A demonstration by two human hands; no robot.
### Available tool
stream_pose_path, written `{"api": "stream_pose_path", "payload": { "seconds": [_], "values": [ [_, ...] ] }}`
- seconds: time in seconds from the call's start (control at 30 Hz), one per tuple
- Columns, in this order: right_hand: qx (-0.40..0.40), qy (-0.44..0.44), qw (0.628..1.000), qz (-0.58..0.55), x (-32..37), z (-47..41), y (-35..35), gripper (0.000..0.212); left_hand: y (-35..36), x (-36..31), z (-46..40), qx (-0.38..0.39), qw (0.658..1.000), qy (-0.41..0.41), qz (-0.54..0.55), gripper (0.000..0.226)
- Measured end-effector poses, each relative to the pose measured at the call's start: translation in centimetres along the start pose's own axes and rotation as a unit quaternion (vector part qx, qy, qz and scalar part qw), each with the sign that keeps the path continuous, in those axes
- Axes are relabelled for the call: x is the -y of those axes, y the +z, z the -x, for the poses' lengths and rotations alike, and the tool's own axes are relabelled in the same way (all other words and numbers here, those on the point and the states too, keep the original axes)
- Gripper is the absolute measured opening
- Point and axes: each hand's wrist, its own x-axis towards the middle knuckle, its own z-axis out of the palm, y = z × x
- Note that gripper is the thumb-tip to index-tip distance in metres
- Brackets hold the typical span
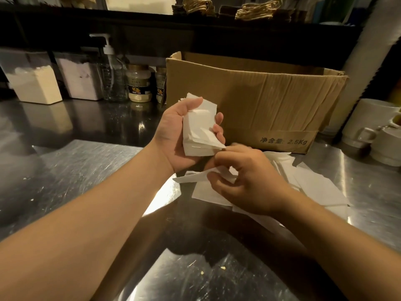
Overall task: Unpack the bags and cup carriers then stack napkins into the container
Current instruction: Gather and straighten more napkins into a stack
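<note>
A scratched steel counter (pixel 86 170) carries a cardboard box (pixel 249 101) printed "2.5Kg" near its far edge. The left hand (pixel 178 135) grips a napkin stack (pixel 199 129); the right hand (pixel 245 179) pinches 1 napkin (pixel 195 177).

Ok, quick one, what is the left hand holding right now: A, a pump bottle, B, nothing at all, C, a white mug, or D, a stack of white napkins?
D: the left hand has its thumb and fingers curled round a stack of white napkins, held up in front of the cardboard box.
</note>
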Motion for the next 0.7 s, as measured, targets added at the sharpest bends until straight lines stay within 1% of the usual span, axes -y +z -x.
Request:
{"api": "stream_pose_path", "payload": {
  "seconds": [0.07, 0.1, 0.13, 0.2, 0.27, 0.3, 0.37, 0.4, 0.47, 0.53, 0.57, 0.6, 0.67, 0.7],
  "values": [
    [-0.001, 0.005, 0.996, -0.091, -0.2, 0.2, -0.8, 0.006, 0.1, -0.1, 0.2, -0.002, 1.0, 0.002, -0.009, 0.056],
    [-0.009, 0.006, 0.989, -0.146, -0.1, 0.3, -1.2, 0.003, 0.1, -0.2, 0.2, 0.0, 1.0, 0.002, -0.013, 0.055],
    [-0.021, 0.007, 0.978, -0.208, -0.1, 0.3, -1.6, 0.006, 0.1, -0.2, 0.2, -0.002, 1.0, 0.002, -0.019, 0.054],
    [-0.05, 0.022, 0.937, -0.344, -0.1, 0.3, -2.3, 0.007, 0.1, -0.1, 0.3, -0.006, 0.999, -0.002, -0.05, 0.053],
    [-0.074, 0.054, 0.903, -0.419, -0.1, 0.1, -2.8, 0.007, 0.0, 0.3, 0.2, -0.011, 0.995, -0.003, -0.103, 0.058],
    [-0.086, 0.076, 0.894, -0.433, 0.0, 0.0, -3.0, 0.006, 0.1, 0.5, 0.1, -0.007, 0.991, 0.005, -0.131, 0.052],
    [-0.111, 0.127, 0.88, -0.445, -0.1, -0.2, -3.2, 0.007, 0.5, 1.2, 0.3, 0.006, 0.985, 0.029, -0.172, 0.029],
    [-0.122, 0.153, 0.874, -0.445, -0.1, -0.2, -3.2, 0.012, 0.6, 1.5, 0.4, 0.014, 0.984, 0.025, -0.174, 0.026],
    [-0.145, 0.211, 0.861, -0.439, -0.1, -0.4, -3.2, 0.02, 0.8, 2.4, 0.6, 0.039, 0.987, 0.006, -0.155, 0.036],
    [-0.152, 0.254, 0.846, -0.443, 0.0, -0.5, -3.3, 0.017, 0.5, 3.0, 0.4, 0.044, 0.991, -0.017, -0.125, 0.031],
    [-0.149, 0.271, 0.839, -0.447, 0.0, -0.5, -3.3, 0.014, 0.5, 3.2, 0.4, 0.04, 0.993, -0.026, -0.109, 0.032],
    [-0.145, 0.283, 0.834, -0.451, 0.0, -0.5, -3.2, 0.012, 0.9, 3.5, 0.5, 0.04, 0.993, -0.029, -0.104, 0.035],
    [-0.137, 0.299, 0.83, -0.45, 0.0, -0.5, -3.0, 0.011, 1.0, 3.9, 0.5, 0.064, 0.994, -0.024, -0.089, 0.039],
    [-0.136, 0.303, 0.832, -0.446, 0.0, -0.5, -2.8, 0.011, 1.8, 4.0, 1.0, 0.051, 0.995, -0.026, -0.081, 0.041]
  ]
}}
